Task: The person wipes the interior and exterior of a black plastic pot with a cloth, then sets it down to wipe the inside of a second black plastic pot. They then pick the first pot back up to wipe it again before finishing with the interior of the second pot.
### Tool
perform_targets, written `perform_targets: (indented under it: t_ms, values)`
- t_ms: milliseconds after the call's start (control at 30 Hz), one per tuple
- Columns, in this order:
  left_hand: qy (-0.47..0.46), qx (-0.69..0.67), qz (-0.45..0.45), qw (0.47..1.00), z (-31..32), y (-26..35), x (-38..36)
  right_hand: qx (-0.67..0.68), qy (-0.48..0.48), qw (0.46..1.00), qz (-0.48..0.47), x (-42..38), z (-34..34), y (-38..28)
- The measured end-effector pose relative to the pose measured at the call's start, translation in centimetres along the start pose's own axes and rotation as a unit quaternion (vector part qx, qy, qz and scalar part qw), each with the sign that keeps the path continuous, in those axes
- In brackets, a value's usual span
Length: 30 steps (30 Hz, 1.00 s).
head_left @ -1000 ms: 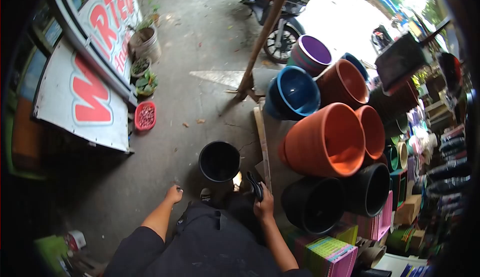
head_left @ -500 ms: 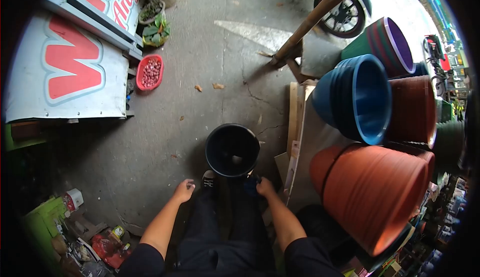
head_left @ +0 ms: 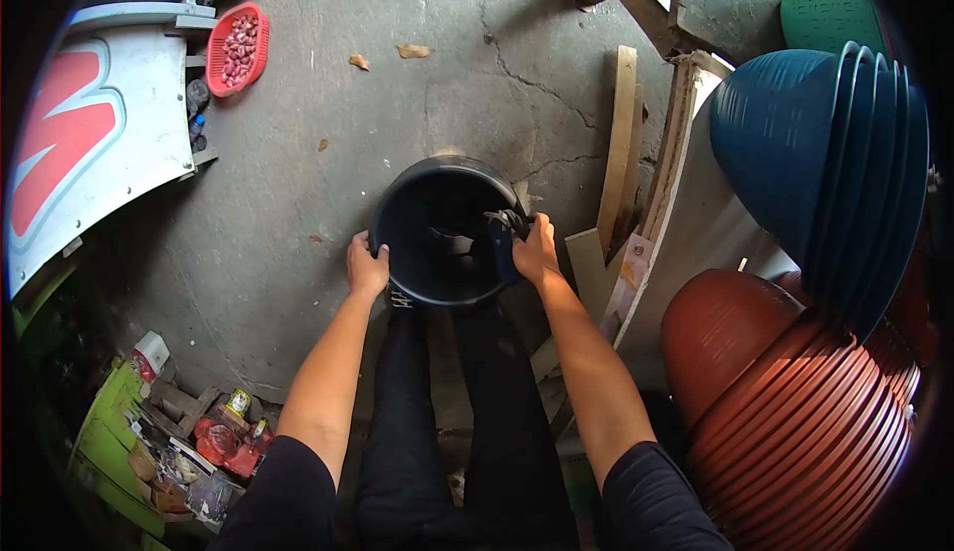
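Observation:
A round black plastic bucket [head_left: 452, 298] stands in front of my feet, its open mouth facing up at me. My left hand [head_left: 369, 266] grips its left rim, thumb over the edge and fingers outside. At the right rim is my right hand [head_left: 538, 250], closed around a dark blue, cloth-like item [head_left: 505, 251] that hangs over the bucket's inner side. A greyish, tangled-looking end sticks out of that item; its exact kind I cannot tell. A small pale patch shows at the bottom inside the bucket.
Stacked blue pots [head_left: 775, 144] and reddish-brown pots [head_left: 785, 402] stand on the right beside a wooden-edged stand [head_left: 656, 203]. Wooden planks [head_left: 618, 144] lean there. A red basket [head_left: 263, 49] of small reddish bulbs sits upper left, near a banner [head_left: 129, 124]. Clutter [head_left: 214, 442] lies lower left.
Both hands have moved forward from beside my legs to the bucket's sides, and the left has taken hold of the rim. The blue item is now over the bucket. My view has shifted closer.

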<state>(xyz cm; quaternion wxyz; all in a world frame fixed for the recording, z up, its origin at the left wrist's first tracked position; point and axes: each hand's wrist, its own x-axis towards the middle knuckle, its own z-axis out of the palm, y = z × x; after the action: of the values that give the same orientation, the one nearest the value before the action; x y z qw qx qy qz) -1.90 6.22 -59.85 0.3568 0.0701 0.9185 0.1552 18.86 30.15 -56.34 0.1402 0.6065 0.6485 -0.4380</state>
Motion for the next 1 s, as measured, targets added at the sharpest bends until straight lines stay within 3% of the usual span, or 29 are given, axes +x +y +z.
perform_targets:
  t_ms: [67, 233, 433, 567, 800, 1000]
  values:
    - [0.047, -0.052, -0.014, 0.997, 0.0, 0.9, -0.4, 0.01, -0.002, 1.0, 0.001, 0.0, 0.3, 0.6]
    - [0.041, -0.031, -0.041, 0.998, -0.7, 1.7, 0.1, 0.035, 0.001, 0.999, 0.011, 0.6, 0.4, 0.9]
    - [-0.036, -0.04, -0.083, 0.995, -2.3, 2.2, 0.8, 0.08, 0.002, 0.996, 0.023, 1.1, 1.0, 1.8]
    - [-0.068, -0.061, -0.091, 0.992, -3.3, 2.7, 0.9, 0.13, -0.055, 0.988, 0.066, 2.0, 1.3, 2.2]
    - [-0.095, -0.058, -0.096, 0.989, -3.9, 3.6, 0.8, 0.068, -0.032, 0.997, 0.022, 1.4, -0.3, 0.5]
    - [-0.087, -0.047, -0.083, 0.992, -3.5, 2.5, 1.4, 0.058, -0.073, 0.995, 0.023, 1.6, -0.6, 0.8]
